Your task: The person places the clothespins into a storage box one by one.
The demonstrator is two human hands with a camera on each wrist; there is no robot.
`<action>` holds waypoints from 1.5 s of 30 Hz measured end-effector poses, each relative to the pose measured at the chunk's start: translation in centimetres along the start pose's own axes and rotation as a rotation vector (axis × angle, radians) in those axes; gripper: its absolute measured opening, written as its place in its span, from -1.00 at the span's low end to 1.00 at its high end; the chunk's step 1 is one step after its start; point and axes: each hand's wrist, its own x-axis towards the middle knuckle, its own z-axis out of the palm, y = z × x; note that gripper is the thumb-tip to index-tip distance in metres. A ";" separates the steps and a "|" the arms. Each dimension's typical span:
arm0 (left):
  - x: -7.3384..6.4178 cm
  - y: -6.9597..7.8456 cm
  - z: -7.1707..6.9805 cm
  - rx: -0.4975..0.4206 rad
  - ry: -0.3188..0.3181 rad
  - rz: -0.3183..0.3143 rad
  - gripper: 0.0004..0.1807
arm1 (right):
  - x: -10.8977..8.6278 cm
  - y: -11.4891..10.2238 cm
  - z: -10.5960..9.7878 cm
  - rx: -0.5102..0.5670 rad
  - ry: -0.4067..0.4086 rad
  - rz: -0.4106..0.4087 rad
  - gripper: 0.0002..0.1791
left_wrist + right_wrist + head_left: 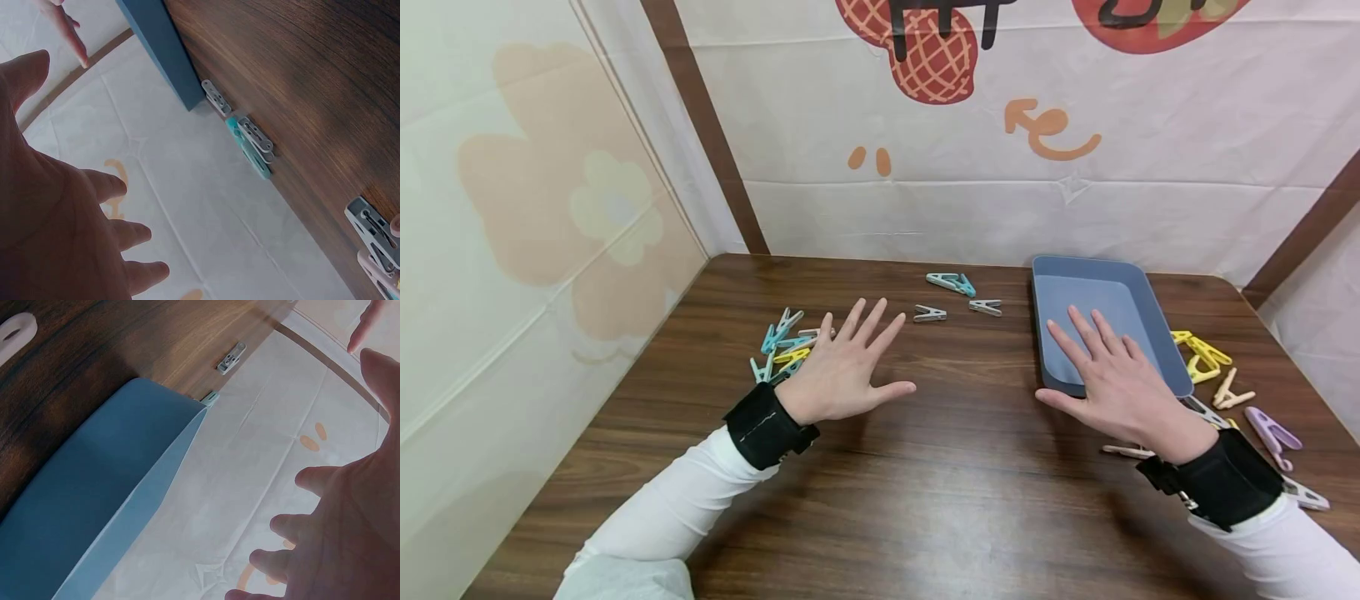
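My left hand (842,371) is held above the table with its fingers spread, holding nothing. Beside and partly behind it lies a heap of blue, yellow and grey clothespins (772,339). My right hand (1120,387), fingers likewise spread, hovers over the near part of a blue-grey tray (1108,292) and holds nothing. Between the hands, toward the back, are a light blue clothespin (951,283) and two small grey clothespins (930,313). In the left wrist view, these clothespins (217,98) appear near the tray's corner. The right wrist view shows the tray's side (106,456).
Right of the tray lie yellow clothespins (1204,354), a cream clothespin (1231,392) and a purple clothespin (1272,433). Others are partly hidden under the right wrist. A printed white cloth (962,217) hangs behind the brown wooden table (925,500), with another at the left.
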 end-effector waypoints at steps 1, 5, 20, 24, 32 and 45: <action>0.0 0.0 0.0 0.001 -0.001 -0.001 0.00 | 0.0 0.0 0.0 -0.003 0.001 -0.001 0.00; 0.0 0.0 0.1 0.004 -0.003 -0.001 -0.01 | 0.0 0.1 -0.2 -0.011 0.013 -0.011 0.00; 2.0 1.5 0.3 -0.003 -0.006 0.066 -0.01 | -0.7 1.2 0.1 -0.005 -0.009 0.011 0.01; 3.0 2.2 0.3 0.001 -0.001 0.087 -0.02 | -1.0 1.7 0.3 -0.004 -0.017 0.017 0.01; 4.8 3.8 0.6 0.005 -0.011 0.124 -0.01 | -1.2 3.0 0.7 -0.010 -0.073 0.060 0.00; 8.4 8.0 1.7 0.108 -0.081 0.222 0.00 | -2.2 5.9 1.5 -0.018 -0.148 0.139 0.04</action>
